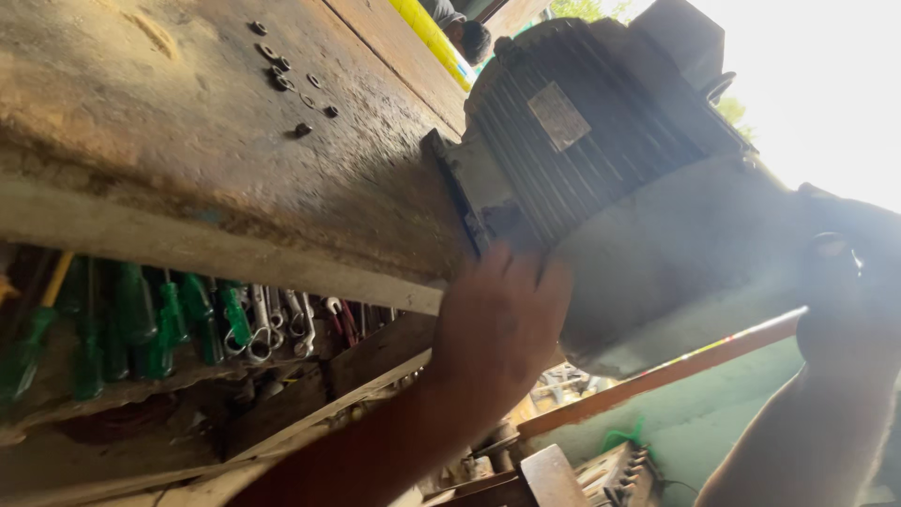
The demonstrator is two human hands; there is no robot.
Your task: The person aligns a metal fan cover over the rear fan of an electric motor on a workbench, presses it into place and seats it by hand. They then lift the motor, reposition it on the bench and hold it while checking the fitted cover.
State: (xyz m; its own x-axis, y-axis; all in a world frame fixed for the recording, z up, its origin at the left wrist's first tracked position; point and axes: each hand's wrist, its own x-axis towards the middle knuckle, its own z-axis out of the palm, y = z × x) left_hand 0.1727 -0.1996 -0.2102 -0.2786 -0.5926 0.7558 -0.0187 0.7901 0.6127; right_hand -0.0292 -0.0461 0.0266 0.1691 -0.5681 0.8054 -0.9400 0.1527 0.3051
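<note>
- My left forearm runs up from the bottom edge, closest to my eyes; my left hand (497, 324) lies flat against the near end of the motor (601, 141), fingers (511, 272) spread and pressing, not curled round anything.
- My right hand (849, 291) is on the far side of the motor, in shadow against the bright sky; it seems to cup the housing, but I cannot tell whether those fingers are closed or loose.
- The motor is one ribbed, dark unit with a pale plate on top. It sits at the edge of the worn wooden table (188, 141), its foot on the boards and much of its body out past the edge, between my two hands.
- I judge the step in hand to be steadying or shifting the motor with both palms. The next move calls for a firm hold on both sides and keeping the weight over the table, as it looks heavy and could tip off the edge.
- Counts: one motor; about nine small nuts and washers (282, 70) loose on the table, well away from my hands.
- Below the table, a rack holds roughly seven green-handled screwdrivers (141, 324) and about five spanners (277, 324), some too crowded to count surely.
</note>
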